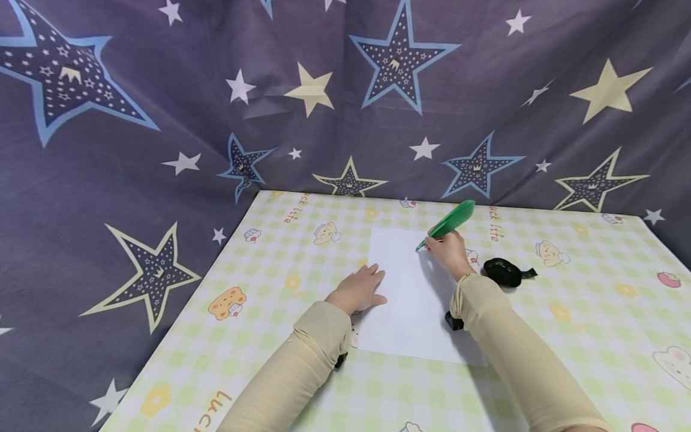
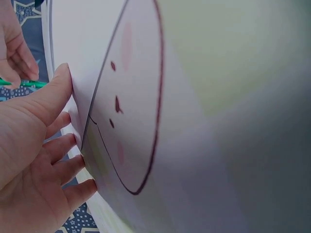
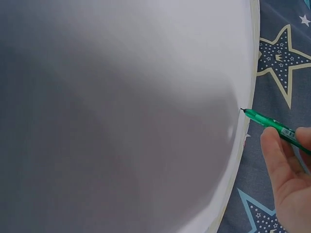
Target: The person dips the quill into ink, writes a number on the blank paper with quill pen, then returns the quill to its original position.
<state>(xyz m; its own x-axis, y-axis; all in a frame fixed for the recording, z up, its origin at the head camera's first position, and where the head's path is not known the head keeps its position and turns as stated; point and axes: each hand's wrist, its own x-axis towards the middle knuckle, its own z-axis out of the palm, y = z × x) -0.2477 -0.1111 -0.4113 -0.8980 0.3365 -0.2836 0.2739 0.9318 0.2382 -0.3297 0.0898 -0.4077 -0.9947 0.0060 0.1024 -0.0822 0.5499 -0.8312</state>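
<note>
The right forearm hid the near right part of the white paper (image 1: 410,300) and most of a small black object (image 1: 452,322) beside it. In the right wrist view the green pen (image 3: 272,125) ran off the frame's edge, and the paper's near part was blurred.

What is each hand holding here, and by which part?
The right hand pinches a green pen low on its barrel, near the tip. The left hand holds nothing; it presses flat on the white paper.
</note>
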